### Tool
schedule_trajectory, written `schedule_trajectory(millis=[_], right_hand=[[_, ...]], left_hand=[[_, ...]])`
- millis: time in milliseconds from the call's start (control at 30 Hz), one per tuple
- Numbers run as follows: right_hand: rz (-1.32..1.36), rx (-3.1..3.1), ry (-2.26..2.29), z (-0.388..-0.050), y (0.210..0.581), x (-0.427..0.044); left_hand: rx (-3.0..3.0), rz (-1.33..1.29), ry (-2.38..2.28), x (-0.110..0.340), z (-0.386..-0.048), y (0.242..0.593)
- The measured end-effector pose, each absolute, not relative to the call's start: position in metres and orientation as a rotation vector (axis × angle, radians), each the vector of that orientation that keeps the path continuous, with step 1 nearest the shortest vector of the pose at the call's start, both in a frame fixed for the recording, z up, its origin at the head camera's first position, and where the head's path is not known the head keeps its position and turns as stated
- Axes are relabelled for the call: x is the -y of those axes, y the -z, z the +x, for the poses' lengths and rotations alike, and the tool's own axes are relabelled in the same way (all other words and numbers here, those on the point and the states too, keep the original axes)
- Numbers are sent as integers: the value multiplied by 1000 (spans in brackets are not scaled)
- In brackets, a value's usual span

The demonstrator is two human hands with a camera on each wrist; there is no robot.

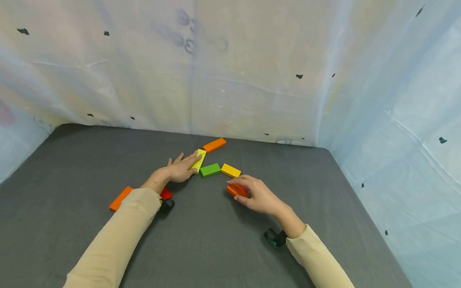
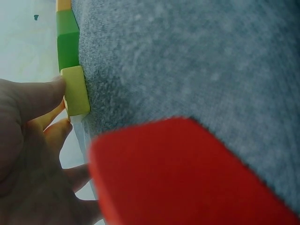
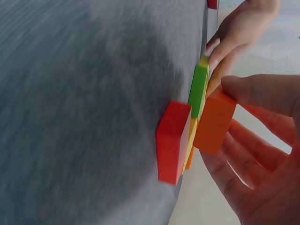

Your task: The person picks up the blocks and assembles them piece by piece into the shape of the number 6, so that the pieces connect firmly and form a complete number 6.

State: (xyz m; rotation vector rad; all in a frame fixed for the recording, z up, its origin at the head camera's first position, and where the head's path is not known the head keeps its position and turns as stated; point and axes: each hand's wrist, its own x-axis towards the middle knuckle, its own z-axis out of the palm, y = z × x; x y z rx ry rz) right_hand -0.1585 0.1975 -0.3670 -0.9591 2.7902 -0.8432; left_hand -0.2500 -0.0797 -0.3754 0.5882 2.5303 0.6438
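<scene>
In the head view my left hand (image 1: 178,170) lies at the yellow block (image 1: 199,161), thumb at its near end and a finger on its far part. The left wrist view shows the thumb against this yellow block (image 2: 76,91), other fingers behind it. My right hand (image 1: 257,195) pinches an orange block (image 1: 236,191) between thumb and fingers; the right wrist view shows that orange block (image 3: 215,122) tilted beside a red block (image 3: 173,140) standing on the grey surface. A green block (image 1: 210,171) and an amber block (image 1: 231,171) lie between the hands, end to end.
Another orange block (image 1: 214,145) lies beyond the yellow one. By the left forearm are an orange block (image 1: 121,199) and a red block (image 1: 166,193), both partly covered. Pale sheeting (image 1: 252,80) rises behind the grey table (image 1: 201,240) and along its sides.
</scene>
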Motion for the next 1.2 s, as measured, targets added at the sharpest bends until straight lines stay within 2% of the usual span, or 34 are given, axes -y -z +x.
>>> schedule_trajectory(millis=[733,1200], right_hand=[[-1186,-2622,853,-168,376,-172],[-1158,-2555,835,-170,382,-176]], left_hand=[[-2549,563,-603,76,-250,376],[-2549,567,-612,77,-251,378]])
